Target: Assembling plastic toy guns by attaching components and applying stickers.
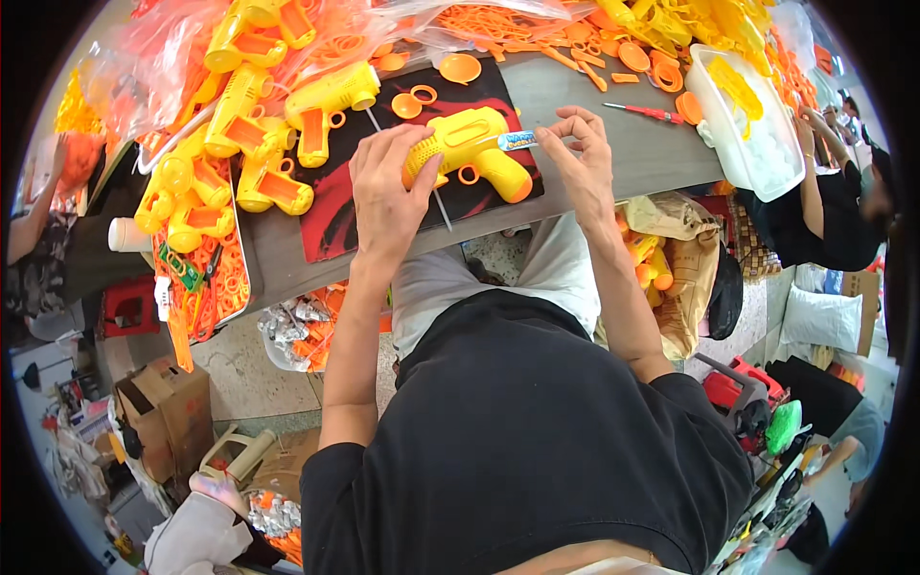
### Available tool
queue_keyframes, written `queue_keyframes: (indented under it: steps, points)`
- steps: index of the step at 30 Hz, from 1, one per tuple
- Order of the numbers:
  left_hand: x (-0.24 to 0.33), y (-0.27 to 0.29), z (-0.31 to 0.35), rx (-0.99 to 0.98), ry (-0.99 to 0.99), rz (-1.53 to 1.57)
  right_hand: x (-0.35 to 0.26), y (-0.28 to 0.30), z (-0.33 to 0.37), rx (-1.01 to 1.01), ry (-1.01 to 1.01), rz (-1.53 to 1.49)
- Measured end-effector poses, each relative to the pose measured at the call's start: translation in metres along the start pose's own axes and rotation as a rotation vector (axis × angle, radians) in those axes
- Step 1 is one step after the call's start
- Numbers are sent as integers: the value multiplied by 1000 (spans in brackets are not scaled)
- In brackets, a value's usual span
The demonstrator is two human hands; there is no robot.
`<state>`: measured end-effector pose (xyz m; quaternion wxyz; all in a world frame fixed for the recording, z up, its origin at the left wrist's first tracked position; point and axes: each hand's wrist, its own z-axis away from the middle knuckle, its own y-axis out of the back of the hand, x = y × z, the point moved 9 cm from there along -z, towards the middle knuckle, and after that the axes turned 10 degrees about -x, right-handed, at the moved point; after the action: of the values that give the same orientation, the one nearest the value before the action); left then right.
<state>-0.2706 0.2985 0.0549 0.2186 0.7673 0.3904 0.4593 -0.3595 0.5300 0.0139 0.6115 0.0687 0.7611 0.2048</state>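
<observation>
A yellow toy gun (470,129) lies on its side above the black and red mat (331,220). My left hand (383,192) is closed round its left end, with the thumb along the near side. A small blue and white sticker (517,141) is at the right end of the gun, above the handle. My right hand (583,158) pinches the outer end of this sticker between thumb and forefinger, its other fingers curled. Whether the whole sticker touches the plastic is hard to tell. An orange trigger ring (469,174) hangs under the gun.
Several yellow toy guns (273,172) are heaped on the left. Orange caps (460,67) and loose orange parts lie along the back. A red screwdriver (644,112) and a white bin (704,86) are on the right. A parts tray (240,278) stands front left. Other people work on both sides.
</observation>
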Motion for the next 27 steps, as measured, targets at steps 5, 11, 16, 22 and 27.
queue_keyframes:
  steps: [5,11,16,22,27]
  points:
    - [2,-26,-28,-179,-30,-55,-9,11,-8,66,113,57]
    - [-5,-33,-30,-194,23,-30,-13,14,-21,68,204,152]
    - [-11,-36,-30,-195,68,87,-15,8,-26,61,231,197]
    - [-22,-41,-24,-151,94,185,-15,-13,-31,15,246,207]
    - [-19,-41,-27,-186,112,147,-5,-40,-41,-141,205,111]
